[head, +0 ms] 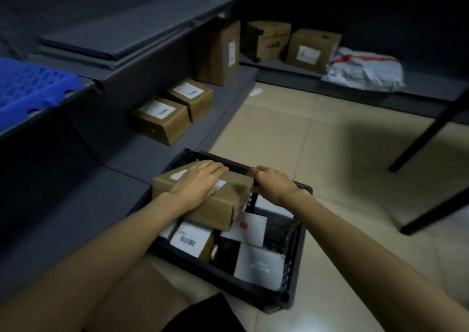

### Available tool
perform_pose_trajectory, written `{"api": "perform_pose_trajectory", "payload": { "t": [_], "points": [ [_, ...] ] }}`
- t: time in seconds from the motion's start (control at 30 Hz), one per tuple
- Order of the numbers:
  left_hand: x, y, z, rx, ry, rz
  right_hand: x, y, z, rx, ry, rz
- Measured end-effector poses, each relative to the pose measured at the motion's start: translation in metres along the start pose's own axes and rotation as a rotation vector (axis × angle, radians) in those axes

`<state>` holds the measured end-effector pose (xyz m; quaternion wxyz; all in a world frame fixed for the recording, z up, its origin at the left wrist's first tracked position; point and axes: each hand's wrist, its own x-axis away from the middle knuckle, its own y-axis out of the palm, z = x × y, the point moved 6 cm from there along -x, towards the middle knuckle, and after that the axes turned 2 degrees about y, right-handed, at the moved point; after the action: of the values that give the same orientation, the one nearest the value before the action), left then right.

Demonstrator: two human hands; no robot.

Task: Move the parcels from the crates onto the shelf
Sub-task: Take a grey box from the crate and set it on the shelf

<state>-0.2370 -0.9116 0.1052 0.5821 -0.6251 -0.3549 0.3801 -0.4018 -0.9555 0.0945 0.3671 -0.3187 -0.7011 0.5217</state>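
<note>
A black plastic crate (256, 289) sits on the tiled floor below me, holding several parcels with white labels. A brown cardboard box (223, 204) rests tilted on the crate's far left corner. My left hand (200, 181) lies flat on top of that box, fingers spread over its label. My right hand (271, 181) grips the box's far right end at the crate's rim. The low grey shelf (157, 159) runs along the left, with two small brown boxes (162, 119) and a tall one (220, 52) on it.
A blue crate (30, 90) stands on the upper shelf at far left. Two more brown boxes (313, 48) and a white plastic mailer (365, 70) lie on the back shelf. Black table legs (426, 133) slant across the floor at right.
</note>
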Motion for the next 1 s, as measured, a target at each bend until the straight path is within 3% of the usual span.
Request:
{"api": "perform_pose_trajectory", "payload": {
  "t": [0.33,0.6,0.73,1.0],
  "points": [
    [-0.040,0.063,0.091,0.141,0.084,-0.128,0.045,0.086,0.053,-0.117,0.209,-0.132],
    [-0.020,0.119,0.133,0.062,0.195,-0.324,0.075,0.145,0.050,-0.209,0.216,-0.337],
    [0.005,0.141,0.139,0.117,0.176,-0.444,0.094,0.160,0.046,-0.128,0.191,-0.343],
    [0.038,0.154,0.140,0.150,0.143,-0.456,0.110,0.187,0.022,0.051,0.144,-0.349]
  ]
}}
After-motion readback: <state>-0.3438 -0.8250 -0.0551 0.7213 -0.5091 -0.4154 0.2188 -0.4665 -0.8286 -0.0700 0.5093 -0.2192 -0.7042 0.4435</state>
